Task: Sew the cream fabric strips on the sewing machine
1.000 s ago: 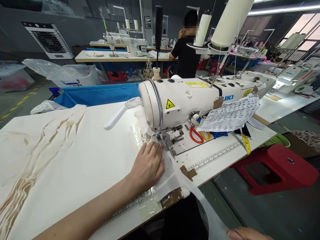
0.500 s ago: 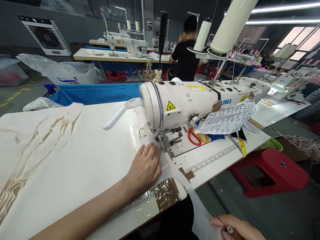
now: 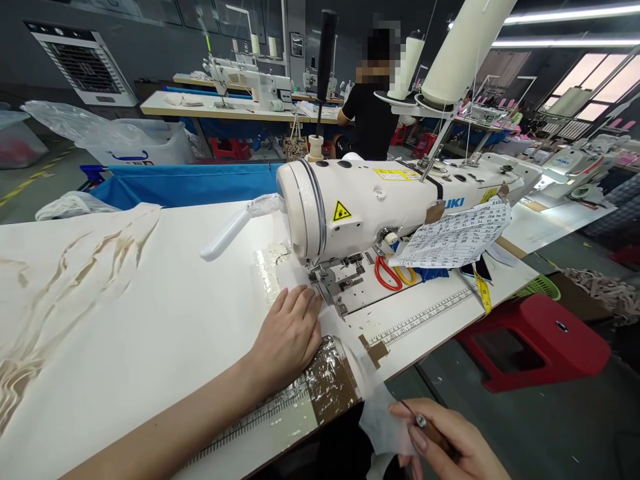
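My left hand (image 3: 290, 327) lies flat, fingers together and outstretched, pressing white fabric (image 3: 338, 324) onto the table in front of the needle area of a white sewing machine (image 3: 350, 200). The sheer white fabric runs from under that hand over the table's front edge. At lower right, my right hand (image 3: 445, 437) is closed around what looks like an awl (image 3: 433, 433), with a wooden handle, a metal collar and a thin spike. Those same fingers also touch the hanging end of the fabric. Part of the awl's handle is hidden in the palm.
Red-handled scissors (image 3: 387, 273) lie by the machine bed, under a handwritten paper sheet (image 3: 450, 233). A yellow tape measure (image 3: 483, 293) hangs near the edge. Crumpled cream cloth (image 3: 100, 267) lies left. A red stool (image 3: 540, 340) stands right; a person (image 3: 373, 120) sits behind the machine.
My right hand has moved up and left toward the table edge, bringing the awl and the fabric's hanging end along. The left hand has stayed nearly in place on the fabric.
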Motion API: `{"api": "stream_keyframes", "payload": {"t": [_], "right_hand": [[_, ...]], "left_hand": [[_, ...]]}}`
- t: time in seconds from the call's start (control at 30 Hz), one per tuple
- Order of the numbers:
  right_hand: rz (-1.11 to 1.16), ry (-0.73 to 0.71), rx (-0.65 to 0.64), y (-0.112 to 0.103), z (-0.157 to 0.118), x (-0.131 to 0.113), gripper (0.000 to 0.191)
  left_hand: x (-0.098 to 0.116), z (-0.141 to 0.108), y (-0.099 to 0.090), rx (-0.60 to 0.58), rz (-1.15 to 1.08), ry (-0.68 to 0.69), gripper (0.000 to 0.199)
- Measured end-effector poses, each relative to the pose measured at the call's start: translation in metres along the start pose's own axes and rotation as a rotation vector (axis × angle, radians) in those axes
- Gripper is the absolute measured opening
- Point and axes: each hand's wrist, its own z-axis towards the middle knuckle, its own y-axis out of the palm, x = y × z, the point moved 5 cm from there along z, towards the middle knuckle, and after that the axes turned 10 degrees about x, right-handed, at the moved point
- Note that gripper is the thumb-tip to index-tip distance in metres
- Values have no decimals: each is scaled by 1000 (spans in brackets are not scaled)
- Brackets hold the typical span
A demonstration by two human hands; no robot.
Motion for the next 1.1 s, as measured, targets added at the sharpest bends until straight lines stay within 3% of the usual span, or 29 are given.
{"api": "stream_keyframes", "payload": {"t": [0.37, 0.43, 0.57, 0.67, 0.87, 1.1], "right_hand": [[-46, -56, -30, 20, 20, -3, 36], [44, 13, -29, 27, 21, -1, 41], [397, 303, 4, 52, 15, 12, 54], [447, 377, 28, 67, 8, 20, 57], [447, 382, 65, 75, 4, 28, 56], [356, 235, 42, 69, 12, 21, 47]], "left_hand": [[0, 5, -2, 40, 49, 7, 40], [-1, 8, -2, 20, 93, 7, 38], [-2, 11, -4, -6, 153, 18, 37], [-2, 8, -6, 0, 163, 31, 37], [0, 1, -5, -1, 138, 50, 41], [-7, 4, 0, -6, 120, 9, 45]]}}
